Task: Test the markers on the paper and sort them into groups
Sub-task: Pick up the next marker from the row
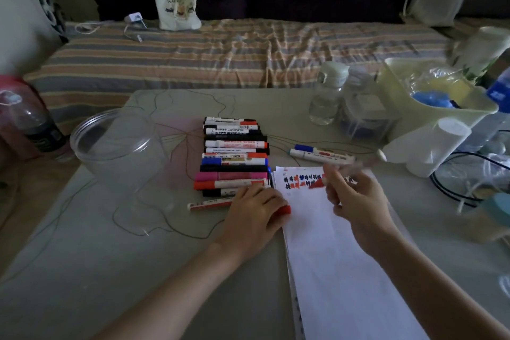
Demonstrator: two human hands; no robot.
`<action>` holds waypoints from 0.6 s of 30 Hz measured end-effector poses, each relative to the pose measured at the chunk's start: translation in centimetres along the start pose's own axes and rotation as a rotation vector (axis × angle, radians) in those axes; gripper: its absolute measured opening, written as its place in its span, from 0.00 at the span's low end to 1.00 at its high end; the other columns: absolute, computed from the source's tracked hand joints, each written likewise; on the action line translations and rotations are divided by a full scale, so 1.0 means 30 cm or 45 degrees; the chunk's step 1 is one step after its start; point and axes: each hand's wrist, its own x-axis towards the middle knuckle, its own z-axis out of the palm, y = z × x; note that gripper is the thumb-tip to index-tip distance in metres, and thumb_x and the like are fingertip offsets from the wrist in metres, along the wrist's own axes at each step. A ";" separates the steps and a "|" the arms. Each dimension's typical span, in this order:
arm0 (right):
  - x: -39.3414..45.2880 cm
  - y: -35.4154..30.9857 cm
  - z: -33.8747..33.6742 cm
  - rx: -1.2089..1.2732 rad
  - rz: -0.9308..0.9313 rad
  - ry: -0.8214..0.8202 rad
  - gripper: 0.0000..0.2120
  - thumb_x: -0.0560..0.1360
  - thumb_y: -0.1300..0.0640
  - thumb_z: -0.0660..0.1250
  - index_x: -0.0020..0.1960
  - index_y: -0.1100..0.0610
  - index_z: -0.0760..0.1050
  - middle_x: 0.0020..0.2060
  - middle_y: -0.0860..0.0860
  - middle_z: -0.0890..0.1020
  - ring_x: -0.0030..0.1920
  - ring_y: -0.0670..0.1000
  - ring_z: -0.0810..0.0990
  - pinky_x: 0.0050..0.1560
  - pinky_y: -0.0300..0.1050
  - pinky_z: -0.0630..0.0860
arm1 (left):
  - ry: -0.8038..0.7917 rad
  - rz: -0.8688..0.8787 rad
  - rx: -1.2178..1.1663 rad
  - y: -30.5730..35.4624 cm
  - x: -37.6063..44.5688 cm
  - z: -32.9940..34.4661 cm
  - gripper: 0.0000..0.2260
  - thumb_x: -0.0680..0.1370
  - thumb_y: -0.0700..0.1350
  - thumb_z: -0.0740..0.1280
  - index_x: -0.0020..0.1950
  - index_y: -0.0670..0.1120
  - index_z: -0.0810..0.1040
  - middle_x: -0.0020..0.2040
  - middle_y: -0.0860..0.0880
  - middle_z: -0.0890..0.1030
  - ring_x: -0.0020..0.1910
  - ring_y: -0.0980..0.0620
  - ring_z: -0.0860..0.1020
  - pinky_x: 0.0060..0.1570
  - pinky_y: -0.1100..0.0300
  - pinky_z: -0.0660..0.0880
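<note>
Low centre of frame: two bare forearms reach in over a grey bench (82, 270). The left hand (255, 210) lies palm-down, fingers curled over a red-capped marker (209, 204) whose white barrel sticks out to the left and red cap (285, 210) pokes out at the right. The right hand (356, 196) hovers above the paper (345, 270), pinching what looks like another marker, motion-blurred toward the right; can't say which colour.

Risks, judged from here: an uncapped tip may smear the fresh test marks (309, 181) at the top of the sheet, or stain the bench if set down bare. A marker under the left palm could roll and nudge the row out of line, mixing groups. The loose sheets overhang the near bench edge and might slide if leaned on.

Count, approx.: mid-frame row of markers (234, 157) stacked side by side, about 14, exact no. unclear as some overlap; two more markers (321, 156) lie apart at centre right; two rows of marks on the paper. One clear round tub (110, 141) at left; one water bottle (327, 94) and one pale bin (430, 99) at upper right; one tote bag (178, 5) on the striped bed (220, 55) at top.
</note>
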 end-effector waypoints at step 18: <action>0.117 0.162 0.093 -0.463 -0.224 0.123 0.14 0.76 0.53 0.69 0.34 0.56 0.79 0.27 0.53 0.82 0.25 0.51 0.80 0.29 0.45 0.77 | 0.146 -0.010 -0.086 -0.019 0.012 0.046 0.12 0.75 0.56 0.67 0.48 0.50 0.84 0.52 0.56 0.81 0.53 0.52 0.76 0.51 0.54 0.68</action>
